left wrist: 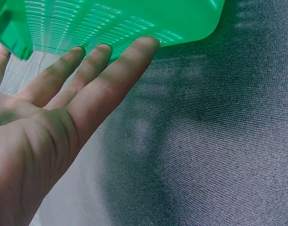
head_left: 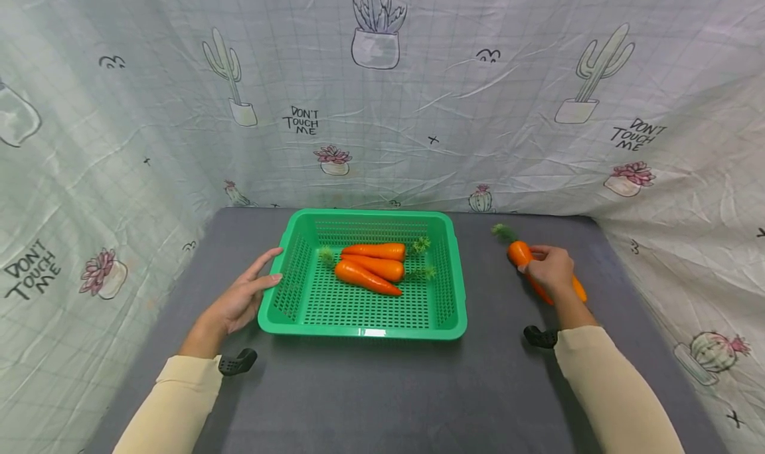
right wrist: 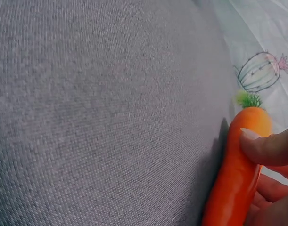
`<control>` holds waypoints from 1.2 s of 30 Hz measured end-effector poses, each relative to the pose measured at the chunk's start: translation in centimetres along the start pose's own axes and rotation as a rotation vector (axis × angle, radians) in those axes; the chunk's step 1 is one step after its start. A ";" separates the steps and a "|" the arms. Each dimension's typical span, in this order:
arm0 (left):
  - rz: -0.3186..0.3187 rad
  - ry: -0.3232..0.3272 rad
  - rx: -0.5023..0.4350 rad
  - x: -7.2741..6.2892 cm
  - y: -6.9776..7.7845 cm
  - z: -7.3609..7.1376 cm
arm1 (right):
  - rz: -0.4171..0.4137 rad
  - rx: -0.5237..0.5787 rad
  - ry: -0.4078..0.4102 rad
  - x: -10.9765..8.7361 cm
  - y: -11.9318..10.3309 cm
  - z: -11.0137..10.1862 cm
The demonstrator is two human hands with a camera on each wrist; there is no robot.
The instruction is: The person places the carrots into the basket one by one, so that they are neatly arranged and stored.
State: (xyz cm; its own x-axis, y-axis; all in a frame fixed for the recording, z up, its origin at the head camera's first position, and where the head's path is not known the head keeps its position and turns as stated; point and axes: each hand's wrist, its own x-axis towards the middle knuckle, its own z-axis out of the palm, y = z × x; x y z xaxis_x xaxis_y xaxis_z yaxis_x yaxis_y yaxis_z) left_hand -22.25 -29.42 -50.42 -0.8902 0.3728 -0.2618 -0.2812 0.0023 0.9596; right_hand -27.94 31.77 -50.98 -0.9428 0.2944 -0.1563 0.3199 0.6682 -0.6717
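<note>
The right hand (head_left: pixel 552 268) is pinching a glossy orange carrot with a feathery green top (head_left: pixel 519 251) between thumb and fingers, close to its broad end. The carrot is lying well to the right of a green, rectangular, slotted plastic basket (head_left: pixel 299 331), over the dark grey, woven-textured counter (head_left: pixel 382 387); whether it is fully resting there or slightly raised, I cannot tell. Beyond the wrist, another orange piece (head_left: pixel 579 289) is showing, mostly hidden, probably a second carrot.

The left hand (head_left: pixel 239 298) is spreading wide with straight fingers, its fingertips meeting the basket's left side; how firmly they are pressing is unclear. Inside the basket, three similar orange carrots (head_left: pixel 368 279) are lying close together in the middle, their leafy tops pointing to different sides.

For a good grip, the thumb should be bearing squarely on the thick shoulder, as the smooth skin looks likely to slip. The tapering end is pointing back toward the person, so it would probably be swinging if lifted fast; a finger supporting the underside would be helping. The feathery top is best left unsqueezed. Light left-hand pressure should be steadying the basket without tilting it.
</note>
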 end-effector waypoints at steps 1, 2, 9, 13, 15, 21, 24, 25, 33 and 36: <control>0.000 -0.001 0.001 0.0 0.0 0.0 | -0.001 0.006 -0.005 -0.1 -0.1 0.0; 0.001 -0.001 0.002 0.0 0.0 0.0 | -0.001 0.013 -0.009 -0.2 -0.1 0.0; 0.007 -0.008 -0.011 -0.1 -0.1 0.0 | -0.044 0.042 -0.047 -1.1 -1.2 -0.1; 0.009 -0.013 -0.019 -0.1 -0.1 0.0 | -0.071 0.067 -0.090 -1.6 -2.0 -0.2; 0.009 -0.017 -0.023 -0.1 -0.1 0.0 | -0.085 0.077 -0.109 -1.9 -2.5 -0.3; 0.008 -0.021 -0.025 -0.1 -0.1 0.0 | -0.117 0.116 -0.139 -2.9 -4.1 -0.6; 0.009 -0.018 -0.021 -0.1 -0.1 0.0 | -0.127 0.132 -0.146 -3.3 -4.8 -0.7; 0.009 -0.017 -0.021 -0.1 -0.1 0.0 | -0.128 0.138 -0.149 -3.4 -5.0 -0.8; 0.011 -0.021 -0.031 -0.1 -0.1 -0.1 | -0.132 0.164 -0.183 -4.1 -6.2 -1.2; 0.015 -0.017 -0.022 0.0 -0.2 -0.1 | -0.145 0.167 -0.183 -4.3 -6.5 -1.4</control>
State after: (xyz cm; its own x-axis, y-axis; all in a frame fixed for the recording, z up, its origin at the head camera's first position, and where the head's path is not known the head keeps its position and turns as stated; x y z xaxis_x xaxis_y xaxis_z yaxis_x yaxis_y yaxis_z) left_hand -22.24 -29.54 -50.64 -0.8881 0.3886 -0.2456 -0.2762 -0.0240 0.9608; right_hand -25.84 27.10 -44.96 -0.9837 0.0652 -0.1677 0.1747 0.5684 -0.8040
